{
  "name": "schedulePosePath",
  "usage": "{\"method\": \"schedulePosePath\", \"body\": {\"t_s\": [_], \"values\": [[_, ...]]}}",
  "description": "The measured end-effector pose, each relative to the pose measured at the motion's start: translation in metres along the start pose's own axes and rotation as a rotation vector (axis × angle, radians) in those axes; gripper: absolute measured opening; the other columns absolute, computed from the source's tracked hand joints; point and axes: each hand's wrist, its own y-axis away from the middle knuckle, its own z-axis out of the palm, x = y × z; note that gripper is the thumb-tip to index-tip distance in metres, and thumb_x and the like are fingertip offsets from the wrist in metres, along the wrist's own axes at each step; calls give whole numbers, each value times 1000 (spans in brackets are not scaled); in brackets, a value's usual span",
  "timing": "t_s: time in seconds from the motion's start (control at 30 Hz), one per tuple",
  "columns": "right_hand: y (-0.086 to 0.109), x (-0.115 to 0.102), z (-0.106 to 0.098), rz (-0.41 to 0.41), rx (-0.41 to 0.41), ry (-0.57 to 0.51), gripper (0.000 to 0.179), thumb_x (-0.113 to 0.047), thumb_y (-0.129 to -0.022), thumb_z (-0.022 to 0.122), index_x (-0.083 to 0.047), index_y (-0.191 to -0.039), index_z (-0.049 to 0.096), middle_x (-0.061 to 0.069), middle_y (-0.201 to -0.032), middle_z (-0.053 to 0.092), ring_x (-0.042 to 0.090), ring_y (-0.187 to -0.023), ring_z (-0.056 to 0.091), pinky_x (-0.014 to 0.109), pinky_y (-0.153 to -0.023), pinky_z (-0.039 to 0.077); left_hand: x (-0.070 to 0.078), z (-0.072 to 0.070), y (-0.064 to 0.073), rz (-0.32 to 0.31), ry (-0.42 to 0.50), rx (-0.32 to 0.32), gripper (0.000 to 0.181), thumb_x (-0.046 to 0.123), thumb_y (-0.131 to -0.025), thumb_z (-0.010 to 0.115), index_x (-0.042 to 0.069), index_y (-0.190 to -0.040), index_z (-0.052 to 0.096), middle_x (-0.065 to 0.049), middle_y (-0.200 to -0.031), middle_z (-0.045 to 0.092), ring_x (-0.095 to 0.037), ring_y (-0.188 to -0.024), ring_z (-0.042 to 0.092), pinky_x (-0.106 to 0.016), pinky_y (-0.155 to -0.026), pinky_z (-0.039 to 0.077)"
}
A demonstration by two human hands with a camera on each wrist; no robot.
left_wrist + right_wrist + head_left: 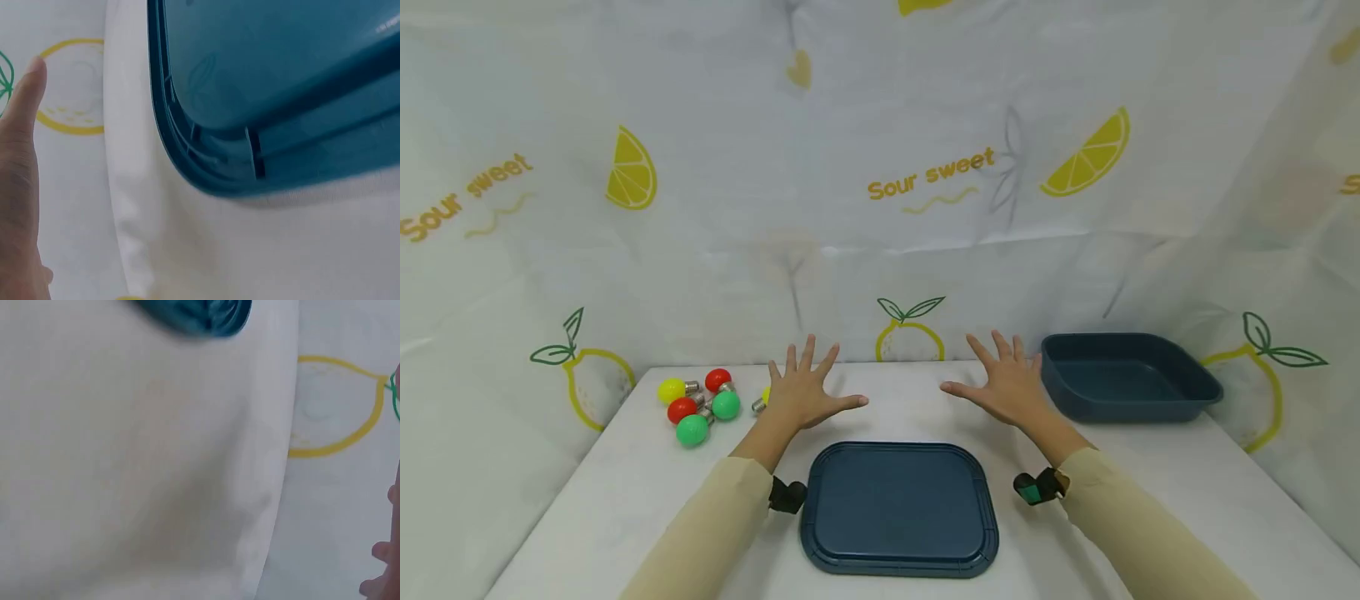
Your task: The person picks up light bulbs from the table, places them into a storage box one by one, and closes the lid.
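Both hands are raised over the table with fingers spread, holding nothing. My left hand (805, 393) is beyond the left far corner of a dark blue rectangular lid (901, 504), and partly covers a yellow bulb (766, 395). My right hand (1006, 387) is left of a deep dark blue tray (1127, 408) at the back right, its little finger overlapping the tray's edge in the head view. In the left wrist view, the raised rim of the lid (250, 184) shows close up beside the left thumb. A corner of the lid (212, 319) also enters the right wrist view.
Several toy light bulbs lie in a cluster at the back left: red bulbs (682, 409), green bulbs (692, 430) and a yellow bulb (672, 391). Behind the white table (625, 500) hangs a white cloth (820, 167) printed with lemons.
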Motion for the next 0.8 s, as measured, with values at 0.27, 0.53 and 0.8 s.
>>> {"method": "schedulePosePath", "body": {"t_s": [0.27,0.53,0.8], "values": [[20,63,-7,-84,205,40,95,-70,-78,71,-14,-151,47,29,-156,37,56,-145,28,80,-113,19,32,10,-6,11,58,-33,107,84,-84,47,23,-164,10,-14,-172,6,-43,-158,7,-74,-121,8],[44,133,-17,17,404,-2,89,-58,-84,73,-12,-153,43,34,-153,37,55,-146,26,77,-115,18,97,15,-9,81,191,-5,99,78,-90,47,16,-163,20,-16,-168,24,-41,-155,24,-71,-121,17],[61,189,-27,330,514,-206,81,-55,-99,54,-6,-159,30,36,-158,27,59,-143,26,73,-115,23,161,28,-16,182,308,-15,93,71,-96,46,13,-163,18,-15,-167,28,-38,-153,31,-69,-121,22]]}}
